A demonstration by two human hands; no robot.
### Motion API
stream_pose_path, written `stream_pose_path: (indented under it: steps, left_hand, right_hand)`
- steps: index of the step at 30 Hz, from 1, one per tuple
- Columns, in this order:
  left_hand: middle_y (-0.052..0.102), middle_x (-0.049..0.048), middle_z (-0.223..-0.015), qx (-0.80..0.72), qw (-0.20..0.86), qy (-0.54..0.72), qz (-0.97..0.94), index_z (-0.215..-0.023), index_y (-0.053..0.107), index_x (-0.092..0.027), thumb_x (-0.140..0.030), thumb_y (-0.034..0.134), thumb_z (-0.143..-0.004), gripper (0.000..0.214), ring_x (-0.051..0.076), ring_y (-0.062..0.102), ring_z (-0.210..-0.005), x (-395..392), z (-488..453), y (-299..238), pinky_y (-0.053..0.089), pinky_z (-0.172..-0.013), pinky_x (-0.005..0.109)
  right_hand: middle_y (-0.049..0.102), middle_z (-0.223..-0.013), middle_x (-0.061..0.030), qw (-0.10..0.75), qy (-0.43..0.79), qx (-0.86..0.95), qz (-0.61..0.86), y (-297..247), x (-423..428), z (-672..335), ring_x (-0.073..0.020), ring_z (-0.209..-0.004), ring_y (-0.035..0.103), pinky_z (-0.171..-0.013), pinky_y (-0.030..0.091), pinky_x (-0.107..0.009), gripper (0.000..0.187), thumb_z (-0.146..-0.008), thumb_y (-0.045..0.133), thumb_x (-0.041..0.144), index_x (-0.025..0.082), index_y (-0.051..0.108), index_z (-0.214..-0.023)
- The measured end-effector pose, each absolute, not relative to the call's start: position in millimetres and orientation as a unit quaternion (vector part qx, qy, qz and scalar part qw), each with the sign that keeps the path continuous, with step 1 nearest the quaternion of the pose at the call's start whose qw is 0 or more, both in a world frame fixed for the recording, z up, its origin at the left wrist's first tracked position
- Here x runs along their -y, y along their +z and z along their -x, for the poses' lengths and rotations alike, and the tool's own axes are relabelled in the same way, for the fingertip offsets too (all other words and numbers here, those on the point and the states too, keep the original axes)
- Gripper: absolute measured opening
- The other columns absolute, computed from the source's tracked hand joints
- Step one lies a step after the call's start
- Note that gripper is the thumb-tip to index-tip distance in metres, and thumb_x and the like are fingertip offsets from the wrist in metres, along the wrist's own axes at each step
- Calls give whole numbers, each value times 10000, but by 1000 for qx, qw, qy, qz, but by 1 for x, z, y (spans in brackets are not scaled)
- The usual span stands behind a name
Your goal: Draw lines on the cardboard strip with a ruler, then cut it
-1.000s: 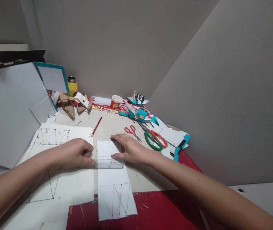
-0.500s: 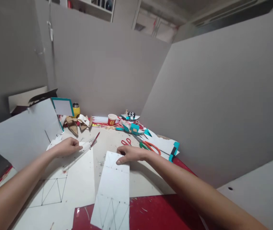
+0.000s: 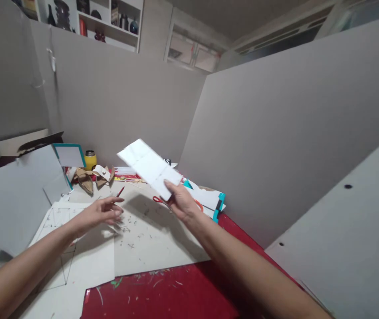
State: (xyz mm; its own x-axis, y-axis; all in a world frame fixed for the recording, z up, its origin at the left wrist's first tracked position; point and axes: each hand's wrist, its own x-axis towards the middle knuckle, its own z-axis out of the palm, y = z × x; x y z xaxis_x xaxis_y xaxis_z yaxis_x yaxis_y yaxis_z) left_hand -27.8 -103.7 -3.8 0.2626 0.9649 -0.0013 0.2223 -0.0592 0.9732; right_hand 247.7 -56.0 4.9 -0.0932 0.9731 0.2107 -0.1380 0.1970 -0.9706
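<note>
My right hand [image 3: 180,204] grips one end of a long white card strip [image 3: 149,167] and holds it up in the air, tilted toward the back left, above the table. My left hand [image 3: 102,213] hovers just over the table with fingers stretched out and apart, holding nothing. It is over the edge of a large white sheet with drawn pencil triangles [image 3: 63,248]. A red pencil [image 3: 120,192] lies just beyond the left fingertips.
Scissors [image 3: 158,200] peek out behind my right hand. At the back stand a yellow flask [image 3: 90,159], brown card boat models [image 3: 84,179] and teal-edged card pieces [image 3: 209,200]. Grey boards wall the table on the left [image 3: 13,199], back and right. The front is red tabletop [image 3: 176,292].
My right hand lifted the white strip off the table into the air. My left hand let go of the ruler and opened. The camera tilted upward.
</note>
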Motion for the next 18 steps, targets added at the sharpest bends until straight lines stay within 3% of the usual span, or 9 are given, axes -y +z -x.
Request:
stream_pose_path:
  steps: [3, 7, 9, 12, 14, 18]
  left_hand:
    - [719, 174, -1268, -372, 616, 391, -574, -1357, 628, -211, -535, 798, -779, 685, 292, 732, -1045, 120, -6, -7, 601, -846, 393]
    - [786, 127, -1145, -397, 651, 463, -452, -1088, 765, -178, -496, 832, -767, 456, 264, 737, -1016, 127, -19, -12, 603, -830, 323]
    - [801, 113, -1102, -411, 637, 479, -442, -980, 790, -172, -478, 847, -751, 387, 267, 739, -1009, 123, -13, -16, 599, -875, 333]
    - [815, 127, -1022, -415, 622, 490, -449, -837, 793, -153, -490, 856, -723, 362, 272, 751, -953, 114, 0, -23, 593, -891, 340]
    - [817, 135, -987, -412, 619, 495, -450, -814, 788, -148, -481, 875, -694, 364, 268, 756, -911, 110, 5, -27, 597, -862, 338]
    - [814, 159, -970, -398, 618, 497, -461, -894, 789, -144, -483, 880, -676, 413, 278, 762, -851, 111, 4, -31, 603, -818, 379]
  right_hand:
    - [735, -1209, -104, 527, 518, 556, 380, -12, 77, -203, -268, -949, 734, -737, 622, -403, 597, -756, 699, 591, 231, 574, -1215]
    - [763, -1120, -84, 451, 489, 630, 400, -13, 89, -202, -250, -929, 744, -738, 621, -383, 516, -813, 690, 570, 219, 630, -1187]
    - [765, -1077, -79, 365, 408, 692, 471, -6, 83, -235, -230, -966, 736, -783, 608, -361, 378, -899, 643, 498, 209, 659, -1143]
    - [690, -1231, -144, 284, 270, 705, 591, -1, 66, -301, -278, -1159, 652, -932, 553, -415, 253, -936, 664, 343, 149, 669, -1099]
    - [663, -1250, -136, 195, 198, 704, 653, -3, 55, -337, -287, -1148, 643, -950, 546, -469, 278, -946, 683, 313, 130, 661, -1155]
    - [629, -1303, -102, 33, 111, 709, 696, -14, 37, -364, -251, -1093, 659, -914, 576, -465, 351, -990, 643, 352, 179, 612, -1293]
